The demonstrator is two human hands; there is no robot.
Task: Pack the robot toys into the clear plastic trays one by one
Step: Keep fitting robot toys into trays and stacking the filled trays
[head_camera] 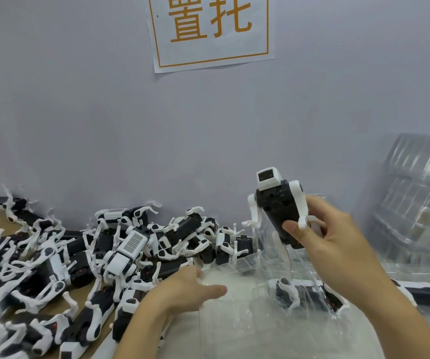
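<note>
Fingers of right hand (330, 229) curl round robot toy (282, 206) at its dark body, held above clear tray (247, 301); left hand (190, 288) flat on tray, fingers relaxed. Toy prob light, rigid; thin white legs look fragile, so grip body, not legs

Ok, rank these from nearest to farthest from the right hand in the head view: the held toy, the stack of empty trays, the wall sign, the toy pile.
1. Held toy: gripped in the right hand.
2. Stack of empty trays: just to its right, leaning on the wall.
3. Toy pile: across to the left.
4. Wall sign: high above, top centre.
</note>
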